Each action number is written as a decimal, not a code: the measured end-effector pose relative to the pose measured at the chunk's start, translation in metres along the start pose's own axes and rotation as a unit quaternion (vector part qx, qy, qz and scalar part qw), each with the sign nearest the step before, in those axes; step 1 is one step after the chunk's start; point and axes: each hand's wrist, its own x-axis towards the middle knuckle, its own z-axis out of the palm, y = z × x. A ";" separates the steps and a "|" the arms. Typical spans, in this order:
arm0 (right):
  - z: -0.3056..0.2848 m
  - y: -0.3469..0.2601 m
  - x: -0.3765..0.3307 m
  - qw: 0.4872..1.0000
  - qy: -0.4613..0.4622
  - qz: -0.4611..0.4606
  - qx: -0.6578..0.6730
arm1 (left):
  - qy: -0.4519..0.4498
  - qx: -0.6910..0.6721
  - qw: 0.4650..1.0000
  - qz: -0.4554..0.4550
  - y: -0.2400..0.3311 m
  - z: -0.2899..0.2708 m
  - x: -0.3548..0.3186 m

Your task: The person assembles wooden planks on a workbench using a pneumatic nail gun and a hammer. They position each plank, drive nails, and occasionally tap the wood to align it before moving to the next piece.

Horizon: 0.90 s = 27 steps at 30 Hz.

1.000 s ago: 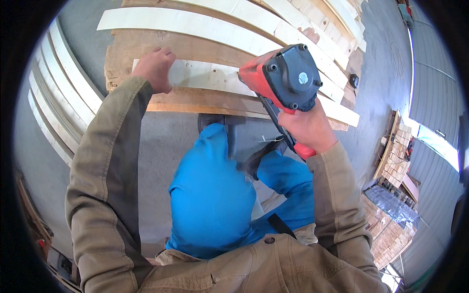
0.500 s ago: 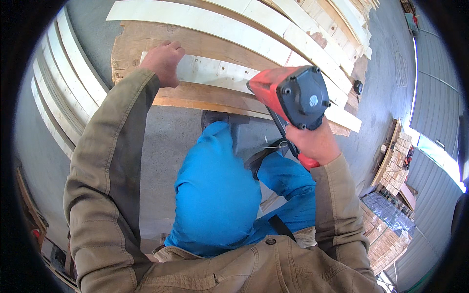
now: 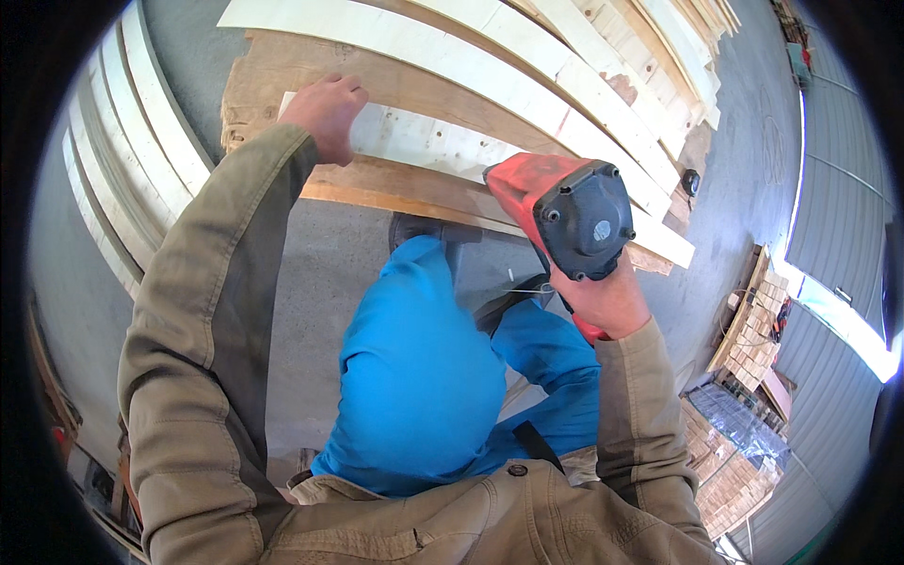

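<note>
My right hand (image 3: 603, 297) is closed round the grip of a red and black nail gun (image 3: 565, 202). The gun's body hangs over the near edge of the wood, its nose pointing away and hidden behind the body. My left hand (image 3: 327, 115) lies over the left end of the nearest pale plank (image 3: 428, 139), with its fingers bent over the plank's far edge; the thumb is hard to see. That plank rests on a wider brown board (image 3: 377, 181). Beyond it run several more pale planks (image 3: 405, 49), side by side with gaps.
Long planks (image 3: 141, 122) lie on the concrete floor (image 3: 311, 245) at the left. A small black tape measure (image 3: 690, 182) sits by the boards' right end. Stacks of cut wood blocks (image 3: 730, 461) stand at the right, near a metal wall (image 3: 819, 377). My blue-trousered legs (image 3: 414, 377) are close below the boards.
The nail gun and my right hand have moved slightly down, toward me. My left hand stays on the same plank end, while the view has shifted a little.
</note>
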 end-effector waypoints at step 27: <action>-0.004 -0.052 0.001 0.995 0.000 0.006 0.096 | 0.004 -0.008 1.000 0.007 -0.001 -0.003 -0.001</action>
